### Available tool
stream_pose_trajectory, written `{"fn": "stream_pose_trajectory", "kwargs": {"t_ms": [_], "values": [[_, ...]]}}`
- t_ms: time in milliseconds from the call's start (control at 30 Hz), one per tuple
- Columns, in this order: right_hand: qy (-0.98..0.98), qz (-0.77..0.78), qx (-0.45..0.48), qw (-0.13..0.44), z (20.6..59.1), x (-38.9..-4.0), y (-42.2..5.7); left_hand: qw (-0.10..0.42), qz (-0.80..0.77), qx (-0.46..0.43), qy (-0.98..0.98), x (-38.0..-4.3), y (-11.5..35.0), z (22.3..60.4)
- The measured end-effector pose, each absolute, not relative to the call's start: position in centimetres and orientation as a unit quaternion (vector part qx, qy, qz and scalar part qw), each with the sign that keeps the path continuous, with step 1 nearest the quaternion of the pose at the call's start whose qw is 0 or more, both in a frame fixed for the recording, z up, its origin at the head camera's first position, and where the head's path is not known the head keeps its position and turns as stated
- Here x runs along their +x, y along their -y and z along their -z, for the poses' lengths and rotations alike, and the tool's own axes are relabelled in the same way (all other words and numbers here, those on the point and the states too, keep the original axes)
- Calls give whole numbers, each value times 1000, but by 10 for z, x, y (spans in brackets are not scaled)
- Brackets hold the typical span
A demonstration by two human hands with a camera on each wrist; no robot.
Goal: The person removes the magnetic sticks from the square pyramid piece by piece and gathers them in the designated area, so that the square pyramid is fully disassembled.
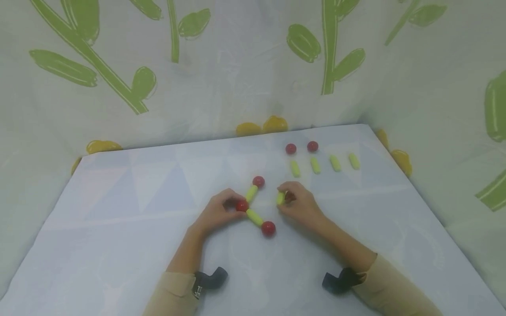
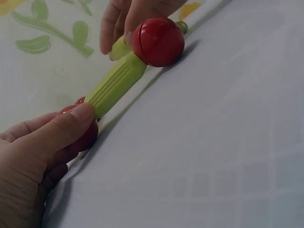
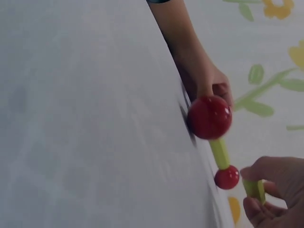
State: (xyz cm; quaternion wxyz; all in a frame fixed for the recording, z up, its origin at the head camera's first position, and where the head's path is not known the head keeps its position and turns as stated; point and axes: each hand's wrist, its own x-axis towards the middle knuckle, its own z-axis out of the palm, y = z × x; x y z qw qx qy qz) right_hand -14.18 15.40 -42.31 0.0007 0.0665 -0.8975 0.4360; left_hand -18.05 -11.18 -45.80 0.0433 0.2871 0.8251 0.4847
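My left hand (image 1: 221,210) pinches the red ball (image 1: 242,206) at the corner of a V-shaped piece. Two yellow-green rods run from that ball, the upper rod (image 1: 251,193) to a far red ball (image 1: 258,181) and the lower rod (image 1: 254,217) to a near red ball (image 1: 268,228). In the left wrist view, the thumb lies against the end of a ridged rod (image 2: 116,85). Right of the V, my right hand (image 1: 300,204) holds a loose yellow-green rod (image 1: 281,198) between thumb and fingers, apart from the balls.
Toward the back right of the table (image 1: 118,245) lie two red balls, one of them a left ball (image 1: 290,149), the other a right ball (image 1: 312,146). Several yellow-green rods (image 1: 315,165) form a row before them. A leaf-patterned curtain (image 1: 237,66) hangs behind.
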Motion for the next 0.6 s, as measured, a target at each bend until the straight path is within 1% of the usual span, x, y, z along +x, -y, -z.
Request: {"fn": "stream_pose_trajectory", "kwargs": {"t_ms": [167,367,467,600], "values": [[890,-438,122,15,421,-141,-170,40,-488,300,-819,-182,111,459],[871,-446,201,43,420,-139,-193,60,-471,288,-832,-182,109,460],[866,-455,204,42,416,-138,-206,62,-464,284,-837,-182,109,460],[876,-450,170,31,408,-136,-222,60,-465,275,-840,-181,108,459]]}}
